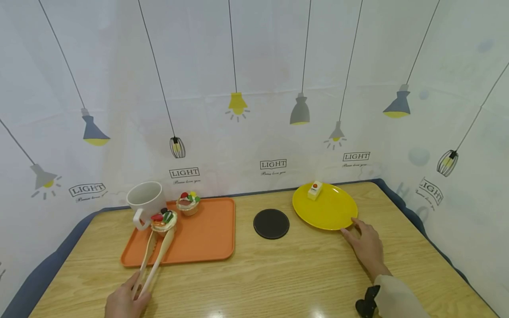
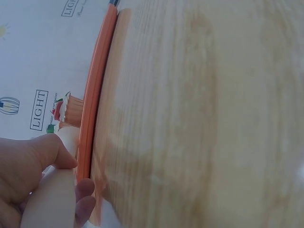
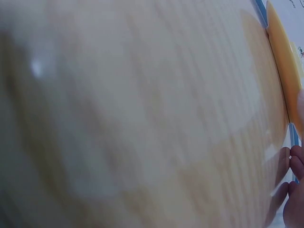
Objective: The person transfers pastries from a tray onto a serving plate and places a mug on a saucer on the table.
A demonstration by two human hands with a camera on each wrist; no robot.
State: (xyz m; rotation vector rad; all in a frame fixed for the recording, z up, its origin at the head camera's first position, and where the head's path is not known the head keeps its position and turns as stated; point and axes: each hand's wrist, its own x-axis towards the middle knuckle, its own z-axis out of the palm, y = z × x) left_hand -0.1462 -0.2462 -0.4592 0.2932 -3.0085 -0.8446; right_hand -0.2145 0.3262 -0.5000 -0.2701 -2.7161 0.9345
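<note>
My left hand (image 1: 126,297) grips the handle end of pale tongs (image 1: 158,260). Their tips reach over the orange tray (image 1: 210,234) to a cupcake (image 1: 164,223) topped with red and green pieces. Whether they squeeze it I cannot tell. Behind it on the tray sits another cupcake (image 1: 188,204). In the left wrist view, fingers and thumb wrap the tongs (image 2: 52,199). My right hand (image 1: 366,245) touches the near right rim of a yellow plate (image 1: 326,212), thumb and forefinger spread along the edge. A small cream cake piece (image 1: 315,190) with a red dot lies on that plate.
A white mug (image 1: 146,198) stands at the tray's back left corner, close to the cupcakes. A round black coaster (image 1: 271,224) lies between tray and plate on the wooden table (image 1: 254,282). Printed cloth walls (image 1: 262,132) rise behind the table and along its sides.
</note>
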